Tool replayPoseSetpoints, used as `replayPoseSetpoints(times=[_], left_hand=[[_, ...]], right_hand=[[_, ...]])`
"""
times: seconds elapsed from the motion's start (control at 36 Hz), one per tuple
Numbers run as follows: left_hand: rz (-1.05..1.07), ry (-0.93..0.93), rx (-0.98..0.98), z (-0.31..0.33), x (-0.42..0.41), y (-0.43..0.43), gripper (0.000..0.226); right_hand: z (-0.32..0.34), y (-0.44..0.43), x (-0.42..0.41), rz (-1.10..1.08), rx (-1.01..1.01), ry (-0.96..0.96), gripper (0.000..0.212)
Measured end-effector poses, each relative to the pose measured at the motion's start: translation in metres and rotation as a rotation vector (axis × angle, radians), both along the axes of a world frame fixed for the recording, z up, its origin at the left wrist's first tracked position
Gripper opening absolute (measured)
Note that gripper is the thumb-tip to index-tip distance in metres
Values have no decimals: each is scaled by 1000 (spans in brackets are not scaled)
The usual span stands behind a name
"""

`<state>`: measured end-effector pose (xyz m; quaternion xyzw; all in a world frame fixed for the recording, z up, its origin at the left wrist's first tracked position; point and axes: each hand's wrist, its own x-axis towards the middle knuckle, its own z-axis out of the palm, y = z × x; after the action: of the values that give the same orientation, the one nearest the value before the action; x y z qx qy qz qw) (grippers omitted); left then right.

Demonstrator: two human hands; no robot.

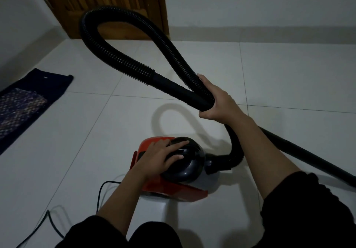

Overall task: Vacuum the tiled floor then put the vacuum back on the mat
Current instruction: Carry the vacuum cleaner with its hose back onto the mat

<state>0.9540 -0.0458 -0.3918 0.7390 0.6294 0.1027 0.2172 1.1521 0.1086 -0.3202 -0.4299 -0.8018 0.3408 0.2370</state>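
Observation:
A small red and black canister vacuum point(185, 170) sits on the white tiled floor point(96, 132) in front of me. My left hand point(163, 155) lies flat on its black top, fingers spread. My right hand point(213, 101) is raised above it and grips the black ribbed hose point(119, 55) where two stretches of it cross, so the hose arches up in a big loop. A rigid black wand point(308, 151) runs off to the lower right. The dark patterned mat point(25, 103) lies on the floor at the far left.
A wooden door point(115, 3) stands at the back, set in white walls. The black power cord point(102, 195) trails from the vacuum across the floor to the lower left. My dark-clothed knees fill the bottom edge.

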Motion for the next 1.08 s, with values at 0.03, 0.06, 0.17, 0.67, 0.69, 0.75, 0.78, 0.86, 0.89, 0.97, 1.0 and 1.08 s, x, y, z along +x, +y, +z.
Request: replayPoseSetpoints(times=[0.03, 0.06, 0.17, 0.67, 0.69, 0.75, 0.78, 0.86, 0.89, 0.97, 1.0, 1.08], left_hand=[[1, -7, -12, 1, 0, 0, 60], [1, -12, -25, 2, 0, 0, 60], [11, -48, -63, 3, 1, 2, 58], [351, -359, -124, 65, -5, -28, 41], [367, -363, -129, 80, -9, -31, 42], [391, -366, -137, 113, -17, -36, 45], [403, -367, -144, 129, -23, -38, 46], [445, -364, -165, 183, -45, -42, 48], [455, -358, -164, 202, -53, -43, 48], [492, -334, -169, 260, -78, -42, 41], [502, -334, -168, 278, -87, -41, 41], [528, -337, -146, 327, -117, -37, 44]], right_hand=[[0, 1, -1, -2, 2, -3, 102], [0, 2, -2, -6, 3, -4, 102], [-1, 6, -3, -3, 2, 1, 102], [85, -14, -51, 140, -12, -112, 102], [99, -15, -57, 148, -21, -106, 101], [131, -17, -70, 163, -39, -97, 100], [148, -17, -78, 168, -44, -97, 100], [204, -15, -104, 191, -34, -124, 100], [223, -13, -113, 202, -31, -129, 101], [279, -8, -145, 243, -38, -138, 100], [297, -6, -157, 255, -39, -138, 100], [346, 1, -195, 299, -31, -127, 101]])
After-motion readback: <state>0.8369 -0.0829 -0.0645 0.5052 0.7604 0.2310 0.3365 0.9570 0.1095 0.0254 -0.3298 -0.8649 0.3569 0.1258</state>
